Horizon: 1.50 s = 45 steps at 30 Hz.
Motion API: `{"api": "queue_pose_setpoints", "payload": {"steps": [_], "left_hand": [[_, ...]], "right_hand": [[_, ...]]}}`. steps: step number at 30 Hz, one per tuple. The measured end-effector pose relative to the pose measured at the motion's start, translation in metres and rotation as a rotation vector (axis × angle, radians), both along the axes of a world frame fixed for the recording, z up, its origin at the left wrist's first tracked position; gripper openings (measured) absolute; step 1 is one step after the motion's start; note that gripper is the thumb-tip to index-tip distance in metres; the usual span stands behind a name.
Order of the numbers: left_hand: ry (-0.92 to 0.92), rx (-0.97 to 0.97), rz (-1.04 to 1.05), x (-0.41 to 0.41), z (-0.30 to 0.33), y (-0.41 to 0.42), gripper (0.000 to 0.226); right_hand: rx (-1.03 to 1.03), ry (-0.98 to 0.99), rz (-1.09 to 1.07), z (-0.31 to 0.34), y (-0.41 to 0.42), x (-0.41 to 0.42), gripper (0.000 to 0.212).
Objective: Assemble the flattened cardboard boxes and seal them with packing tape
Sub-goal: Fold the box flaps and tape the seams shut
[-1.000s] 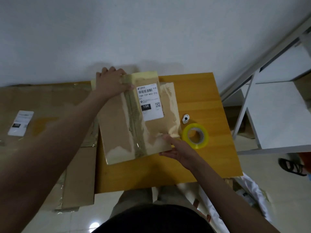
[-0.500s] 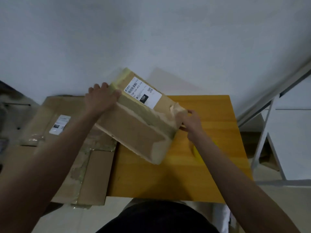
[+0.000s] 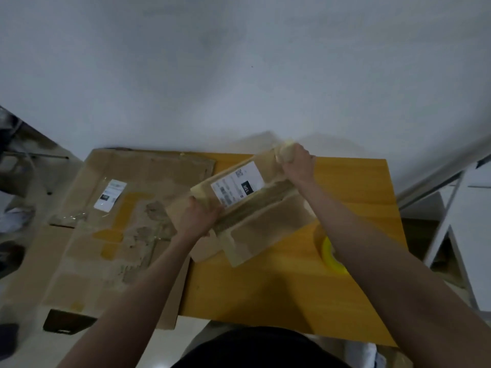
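Observation:
A flattened cardboard box [image 3: 265,221] with old tape strips and a white shipping label [image 3: 236,188] is lifted at a slant above the orange table [image 3: 358,197]. My left hand [image 3: 198,217] grips its near left edge. My right hand [image 3: 296,162] grips its far right end, fingers curled round the cardboard. A yellow roll of packing tape [image 3: 330,254] lies on the table under my right forearm, partly hidden.
A large flattened carton [image 3: 111,235] with another white label [image 3: 110,195] lies left of the table on the floor. A white metal shelf frame [image 3: 451,208] stands at the right. The white wall is just behind the table.
The box has been turned clockwise; its label now faces more sideways. My right hand moved up to the far end, my left hand came down to the near left edge. The view tilted.

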<state>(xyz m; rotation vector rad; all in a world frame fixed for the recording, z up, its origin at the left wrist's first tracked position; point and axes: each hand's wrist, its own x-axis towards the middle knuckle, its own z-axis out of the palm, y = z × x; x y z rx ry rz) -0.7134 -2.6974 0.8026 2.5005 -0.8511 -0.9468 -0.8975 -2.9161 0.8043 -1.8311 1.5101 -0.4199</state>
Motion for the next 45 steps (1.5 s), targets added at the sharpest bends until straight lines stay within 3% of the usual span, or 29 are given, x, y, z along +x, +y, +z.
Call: {"api": "queue_pose_setpoints", "payload": {"steps": [3, 5, 7, 9, 11, 13, 16, 19, 23, 28, 32, 45], "left_hand": [[-0.196, -0.157, -0.072, 0.011, -0.008, -0.014, 0.129], [-0.344, -0.267, -0.245, 0.027, -0.007, -0.030, 0.136], [-0.325, -0.242, -0.377, 0.040, -0.007, -0.048, 0.121], [-0.283, -0.177, -0.455, 0.048, -0.008, -0.062, 0.099], [-0.319, -0.123, -0.547, 0.052, -0.008, -0.072, 0.088], [-0.394, -0.095, -0.631, 0.056, -0.010, -0.080, 0.084], [-0.432, -0.038, -0.729, 0.059, -0.010, -0.092, 0.088], [-0.458, -0.001, -0.821, 0.061, -0.002, -0.102, 0.086], [-0.422, -0.030, -0.777, 0.063, 0.011, -0.104, 0.084], [-0.128, -0.163, -0.577, 0.047, 0.008, -0.076, 0.103], [0.089, -0.191, -0.454, 0.037, -0.004, -0.047, 0.107], [0.168, 0.046, -0.455, 0.000, -0.074, 0.030, 0.090]], "right_hand": [[0.043, -0.097, 0.022, -0.011, 0.011, -0.017, 0.069], [0.027, -0.124, 0.002, -0.016, 0.019, -0.023, 0.073], [0.027, -0.102, -0.092, -0.024, 0.028, -0.027, 0.073], [0.082, 0.047, -0.234, -0.036, 0.042, -0.035, 0.076], [0.218, 0.072, -0.438, -0.046, 0.063, -0.043, 0.089], [0.410, -0.179, -0.671, -0.055, 0.086, -0.048, 0.099], [0.711, -0.610, -0.774, -0.068, 0.117, -0.040, 0.088], [0.695, -0.701, -0.735, -0.068, 0.130, -0.021, 0.076], [0.431, -0.621, -0.671, -0.045, 0.111, -0.017, 0.078], [0.098, -0.333, -0.375, -0.004, 0.073, -0.028, 0.066], [0.130, -0.195, -0.245, -0.004, 0.077, -0.035, 0.068], [0.301, -0.077, -0.235, -0.068, 0.166, -0.070, 0.074]]}}
